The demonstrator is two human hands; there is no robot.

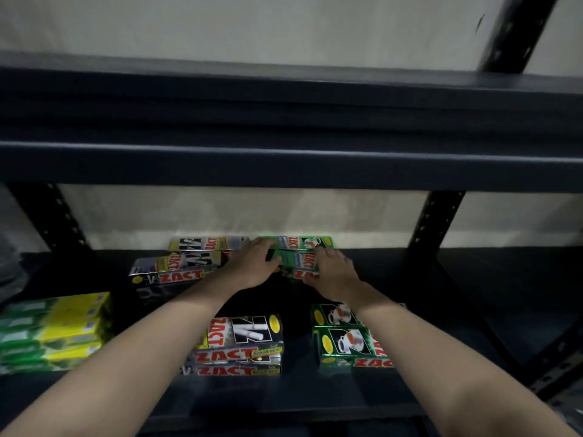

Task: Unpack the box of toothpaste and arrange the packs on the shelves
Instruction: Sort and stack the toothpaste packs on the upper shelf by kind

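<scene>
A pale wall (252, 26) runs behind everything, plain and faintly stained. In front of the wall, at upper right, a dark perforated post (517, 33) leans across it. Lower against the wall stand two more such posts, one at left (60, 216) and one at right (432, 222). At the far left edge, beside the wall, lies something grey and blurred (11, 263); what it is cannot be told.
</scene>
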